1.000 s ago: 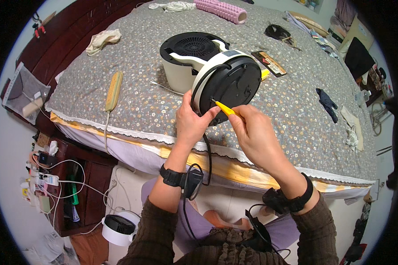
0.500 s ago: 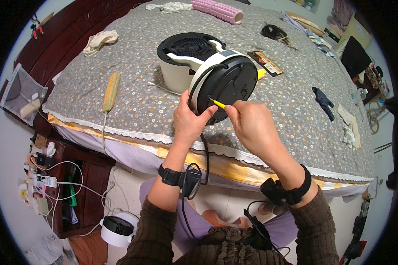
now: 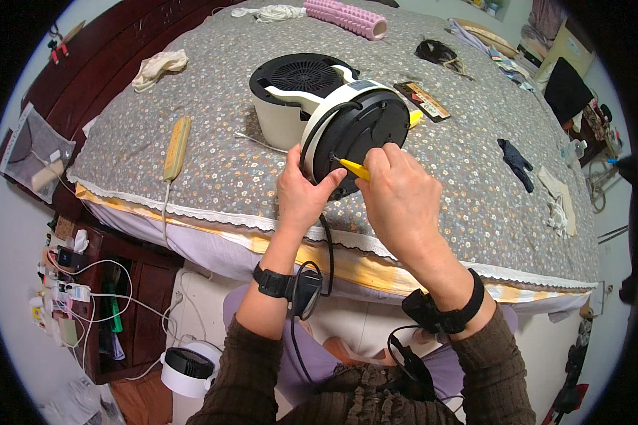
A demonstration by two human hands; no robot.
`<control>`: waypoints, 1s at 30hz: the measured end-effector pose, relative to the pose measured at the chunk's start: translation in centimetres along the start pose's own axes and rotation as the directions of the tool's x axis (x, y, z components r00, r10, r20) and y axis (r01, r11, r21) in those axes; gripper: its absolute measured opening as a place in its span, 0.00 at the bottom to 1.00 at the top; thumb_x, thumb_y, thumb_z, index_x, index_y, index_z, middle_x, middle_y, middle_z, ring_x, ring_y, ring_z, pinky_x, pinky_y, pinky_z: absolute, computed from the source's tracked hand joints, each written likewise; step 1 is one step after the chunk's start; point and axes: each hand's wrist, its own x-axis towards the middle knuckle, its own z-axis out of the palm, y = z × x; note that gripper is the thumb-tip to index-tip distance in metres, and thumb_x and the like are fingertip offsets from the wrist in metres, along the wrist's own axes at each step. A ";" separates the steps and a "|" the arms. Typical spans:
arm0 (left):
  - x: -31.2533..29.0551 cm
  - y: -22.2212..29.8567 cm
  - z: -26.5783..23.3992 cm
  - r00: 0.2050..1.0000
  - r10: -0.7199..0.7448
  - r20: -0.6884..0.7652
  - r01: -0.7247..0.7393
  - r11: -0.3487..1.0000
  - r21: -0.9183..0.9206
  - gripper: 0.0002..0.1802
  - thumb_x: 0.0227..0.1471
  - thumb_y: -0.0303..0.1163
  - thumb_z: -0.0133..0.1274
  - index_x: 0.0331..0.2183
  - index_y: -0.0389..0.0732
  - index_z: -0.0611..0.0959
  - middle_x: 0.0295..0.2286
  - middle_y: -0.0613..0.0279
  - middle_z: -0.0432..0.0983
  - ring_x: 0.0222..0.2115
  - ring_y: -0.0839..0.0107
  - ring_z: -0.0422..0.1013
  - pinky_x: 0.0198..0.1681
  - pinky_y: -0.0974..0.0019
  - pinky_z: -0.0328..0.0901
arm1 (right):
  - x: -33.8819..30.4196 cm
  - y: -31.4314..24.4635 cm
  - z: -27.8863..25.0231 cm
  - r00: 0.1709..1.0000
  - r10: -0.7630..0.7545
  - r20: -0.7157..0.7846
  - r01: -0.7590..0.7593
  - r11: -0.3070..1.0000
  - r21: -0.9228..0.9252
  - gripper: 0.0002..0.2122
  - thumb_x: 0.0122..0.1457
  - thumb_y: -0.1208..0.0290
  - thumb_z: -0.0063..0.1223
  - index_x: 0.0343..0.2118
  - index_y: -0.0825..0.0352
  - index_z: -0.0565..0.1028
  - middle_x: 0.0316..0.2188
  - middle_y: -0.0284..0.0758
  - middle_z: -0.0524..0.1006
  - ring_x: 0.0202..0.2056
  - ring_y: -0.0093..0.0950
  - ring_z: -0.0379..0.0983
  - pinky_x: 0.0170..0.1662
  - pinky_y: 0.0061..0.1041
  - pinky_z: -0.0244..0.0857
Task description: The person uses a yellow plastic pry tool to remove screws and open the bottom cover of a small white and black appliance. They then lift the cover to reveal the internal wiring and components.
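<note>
A white fan-like appliance with a black round grille (image 3: 306, 76) lies on the bed, its white-rimmed base tilted so that the black underside (image 3: 361, 142) faces me. My left hand (image 3: 303, 193) grips the near left rim of this base, thumb along the underside. In my right hand (image 3: 403, 195), closed fingers hold a yellow screwdriver (image 3: 354, 169). Its tip points at the lower left of the underside, close to my left thumb. The fingers hide the far end of the screwdriver. A black cord (image 3: 329, 248) hangs from the base over the bed's edge.
Behind the base lie a dark flat card pack (image 3: 424, 100) and a yellow piece (image 3: 415, 117). To the left is a yellow power strip (image 3: 177, 149). A pink foam roller (image 3: 346, 19) and a dark sock-like cloth (image 3: 515, 166) lie on the bed.
My right hand has turned about the screwdriver, its knuckles now higher, and the wrist has shifted a little left. My left hand keeps its grip on the base.
</note>
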 end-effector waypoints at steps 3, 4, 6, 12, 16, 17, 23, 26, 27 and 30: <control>-0.1 0.2 -0.1 1.000 -0.001 0.005 0.001 1.000 0.001 0.39 0.42 0.44 0.73 0.50 0.35 0.73 0.36 0.45 0.82 0.37 0.51 0.80 0.42 0.56 0.73 | -0.1 0.4 -0.3 0.989 0.068 0.133 -0.080 0.993 0.091 0.09 0.53 0.70 0.63 0.30 0.67 0.74 0.29 0.40 0.77 0.33 0.42 0.80 0.34 0.39 0.74; -0.1 0.3 -0.1 1.000 0.016 -0.001 -0.016 1.000 0.002 0.39 0.42 0.43 0.73 0.50 0.35 0.73 0.37 0.45 0.82 0.37 0.51 0.80 0.42 0.56 0.73 | 0.2 0.8 -0.5 0.985 0.062 0.160 -0.086 0.985 0.150 0.08 0.53 0.71 0.63 0.30 0.68 0.75 0.30 0.41 0.77 0.33 0.43 0.80 0.34 0.40 0.74; 0.0 0.3 0.0 1.000 0.010 -0.001 -0.010 1.000 0.002 0.39 0.42 0.43 0.73 0.50 0.35 0.74 0.37 0.45 0.82 0.37 0.51 0.80 0.42 0.56 0.73 | 0.6 1.4 -0.6 0.959 0.072 0.273 -0.143 0.957 0.252 0.08 0.54 0.71 0.62 0.31 0.69 0.76 0.30 0.42 0.78 0.32 0.44 0.79 0.34 0.40 0.73; -0.1 0.3 0.1 1.000 -0.006 -0.024 0.006 1.000 -0.009 0.37 0.42 0.43 0.73 0.49 0.35 0.74 0.37 0.46 0.82 0.38 0.52 0.80 0.42 0.56 0.73 | 0.1 0.7 -0.3 0.987 -0.005 0.159 0.000 0.999 0.032 0.06 0.57 0.71 0.59 0.32 0.68 0.77 0.29 0.42 0.78 0.33 0.45 0.78 0.34 0.41 0.72; -0.1 0.3 0.1 1.000 -0.003 0.002 0.003 0.999 -0.037 0.37 0.42 0.43 0.73 0.48 0.35 0.74 0.37 0.47 0.82 0.37 0.53 0.80 0.42 0.57 0.73 | -0.6 0.8 0.1 0.997 -0.036 0.064 0.035 0.999 0.020 0.05 0.57 0.71 0.57 0.30 0.67 0.77 0.31 0.43 0.79 0.33 0.43 0.79 0.34 0.41 0.73; 0.0 0.3 0.1 1.000 -0.007 0.001 0.007 0.999 -0.047 0.37 0.42 0.43 0.73 0.48 0.35 0.74 0.36 0.47 0.82 0.37 0.53 0.80 0.41 0.57 0.73 | -0.6 0.9 0.2 0.997 -0.004 0.072 0.001 0.999 0.043 0.05 0.57 0.71 0.57 0.30 0.67 0.77 0.31 0.43 0.79 0.33 0.43 0.79 0.34 0.42 0.73; 0.0 -0.1 0.2 1.000 0.013 -0.008 -0.013 0.999 -0.031 0.37 0.42 0.43 0.73 0.48 0.35 0.74 0.36 0.47 0.82 0.37 0.53 0.80 0.41 0.56 0.73 | 0.2 1.5 0.5 0.974 0.058 0.220 -0.089 0.987 0.134 0.08 0.60 0.67 0.57 0.30 0.67 0.79 0.30 0.43 0.80 0.33 0.43 0.79 0.34 0.44 0.73; 0.1 -0.2 0.2 1.000 0.017 -0.009 -0.018 1.000 -0.021 0.39 0.41 0.44 0.74 0.49 0.35 0.74 0.36 0.47 0.82 0.37 0.53 0.80 0.42 0.56 0.73 | 0.3 1.0 -0.1 0.984 0.058 0.169 -0.072 0.994 0.079 0.07 0.58 0.67 0.58 0.31 0.66 0.78 0.30 0.42 0.79 0.33 0.43 0.80 0.34 0.42 0.73; 0.1 -0.2 0.2 1.000 0.008 -0.007 -0.008 1.000 -0.015 0.39 0.41 0.44 0.74 0.50 0.35 0.74 0.36 0.47 0.82 0.37 0.53 0.80 0.42 0.56 0.73 | 0.5 0.9 -0.4 0.982 0.066 0.178 -0.076 0.996 0.053 0.07 0.58 0.68 0.58 0.31 0.66 0.78 0.30 0.42 0.79 0.33 0.42 0.80 0.35 0.42 0.73; -0.1 -0.1 0.2 0.999 -0.036 0.013 0.036 0.999 -0.020 0.37 0.43 0.41 0.73 0.49 0.33 0.74 0.39 0.51 0.82 0.39 0.62 0.78 0.45 0.61 0.72 | 0.8 0.6 -0.8 0.987 0.049 0.156 -0.048 0.999 -0.008 0.05 0.58 0.69 0.57 0.31 0.65 0.78 0.31 0.41 0.78 0.33 0.41 0.80 0.35 0.41 0.74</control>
